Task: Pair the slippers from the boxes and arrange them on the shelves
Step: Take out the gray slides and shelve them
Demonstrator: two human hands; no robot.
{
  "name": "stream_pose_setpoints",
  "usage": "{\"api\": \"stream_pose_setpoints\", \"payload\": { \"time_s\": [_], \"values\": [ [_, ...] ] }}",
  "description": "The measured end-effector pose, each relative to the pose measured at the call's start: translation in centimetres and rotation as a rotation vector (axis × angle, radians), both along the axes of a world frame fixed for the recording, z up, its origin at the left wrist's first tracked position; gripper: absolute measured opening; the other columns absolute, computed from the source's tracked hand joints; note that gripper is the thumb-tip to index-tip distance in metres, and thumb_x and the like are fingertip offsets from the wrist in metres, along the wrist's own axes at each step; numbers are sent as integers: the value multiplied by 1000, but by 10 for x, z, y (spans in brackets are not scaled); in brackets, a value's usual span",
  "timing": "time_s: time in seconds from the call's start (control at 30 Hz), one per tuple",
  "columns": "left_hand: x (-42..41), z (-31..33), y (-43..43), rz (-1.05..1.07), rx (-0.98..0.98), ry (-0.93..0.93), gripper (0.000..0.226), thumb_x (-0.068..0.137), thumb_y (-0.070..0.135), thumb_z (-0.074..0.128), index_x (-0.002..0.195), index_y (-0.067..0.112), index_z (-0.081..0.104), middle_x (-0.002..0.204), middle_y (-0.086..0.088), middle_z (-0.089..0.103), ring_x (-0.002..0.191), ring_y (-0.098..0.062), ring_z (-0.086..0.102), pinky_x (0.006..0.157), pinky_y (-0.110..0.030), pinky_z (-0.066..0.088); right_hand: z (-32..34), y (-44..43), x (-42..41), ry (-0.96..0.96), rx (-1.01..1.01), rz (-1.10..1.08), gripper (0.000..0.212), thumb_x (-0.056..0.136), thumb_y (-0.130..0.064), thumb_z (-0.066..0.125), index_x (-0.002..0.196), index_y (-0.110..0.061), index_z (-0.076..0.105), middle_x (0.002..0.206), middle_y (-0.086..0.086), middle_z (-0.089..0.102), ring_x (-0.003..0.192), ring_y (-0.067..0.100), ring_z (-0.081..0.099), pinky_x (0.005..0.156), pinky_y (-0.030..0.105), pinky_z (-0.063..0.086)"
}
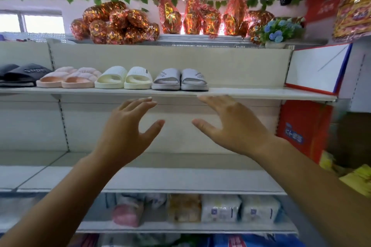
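On the upper white metal shelf (pixel 257 92) four pairs of slippers stood in one row, toes toward the camera. At the far left was a pair of black rubber slippers with the word "Super" on the strap (pixel 22 76), partly cut by the edge of the view. Just beside it stood a pair of pink slippers with fluffy straps (pixel 68 78), then a pair of cream-white ribbed plastic slippers (pixel 124 78), then a pair of pale grey slippers with small print on the strap (pixel 180 80). Each pair touched or nearly touched its neighbour. To the right of the grey pair the shelf was bare.

Below the shelf's front edge the left hand (pixel 125 132) was raised, palm forward; its grip was apart, fingers spread, holding nothing. The right hand (pixel 232 126) was raised near it in the same way, its grip also apart and holding nothing, the fingertips close under the shelf edge below the grey pair.

At the right end of the shelf a white cardboard box with red and blue edges (pixel 317 68) leaned, and under it stood a red carton with blue print (pixel 301 126).
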State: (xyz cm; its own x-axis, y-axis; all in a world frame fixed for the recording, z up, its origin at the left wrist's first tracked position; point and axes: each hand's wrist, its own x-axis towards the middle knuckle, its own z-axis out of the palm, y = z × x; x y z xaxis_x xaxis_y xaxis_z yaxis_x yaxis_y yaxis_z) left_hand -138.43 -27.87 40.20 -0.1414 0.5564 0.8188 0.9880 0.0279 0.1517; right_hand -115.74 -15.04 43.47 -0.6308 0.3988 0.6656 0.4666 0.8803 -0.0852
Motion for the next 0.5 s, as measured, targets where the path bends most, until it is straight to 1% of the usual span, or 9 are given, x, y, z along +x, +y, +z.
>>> {"api": "stream_pose_setpoints", "payload": {
  "time_s": [0.1, 0.2, 0.3, 0.4, 0.5],
  "values": [
    [16, -30, -43, 34, -69, -10, 54, 90, 52, 59, 130, 16, 65, 134, -2, 65, 126, -22, 56, 103, -48, 50, -32, -42, 11, -33, -1, 55, 62, 93, -58, 52, 145, -25, 49, 146, -6, 53, 135, 14, 46, 107, 40, 45],
    [28, -66, -91, 64, -158, -28, 52, 91, 48, 60, 130, 14, 64, 132, -4, 66, 124, -24, 58, 101, -47, 51, -71, -85, 16, -56, -59, 114, 60, 91, -52, 54, 142, -22, 51, 145, -2, 54, 132, 17, 48, 106, 41, 47],
    [31, -101, -142, 93, -249, -39, 55, 92, 51, 56, 131, 13, 63, 132, -6, 65, 121, -28, 59, 100, -48, 51, -109, -127, 15, -72, -113, 140, 57, 94, -47, 60, 144, -21, 51, 147, -1, 52, 135, 17, 46, 110, 36, 42],
    [19, -126, -195, 127, -321, -65, 61, 91, 54, 51, 133, 11, 62, 132, -8, 65, 122, -31, 59, 100, -52, 50, -141, -168, 3, -88, -230, 174, 54, 95, -42, 63, 143, -21, 52, 143, -1, 55, 133, 17, 47, 109, 32, 39],
    [-6, -146, -248, 194, -358, -74, 59, 90, 51, 54, 131, 9, 63, 130, -10, 66, 119, -34, 61, 97, -53, 51, -165, -206, -23, -175, -275, 217, 56, 95, -41, 62, 145, -21, 49, 144, -1, 53, 134, 17, 45, 110, 31, 37]
  ]
}}
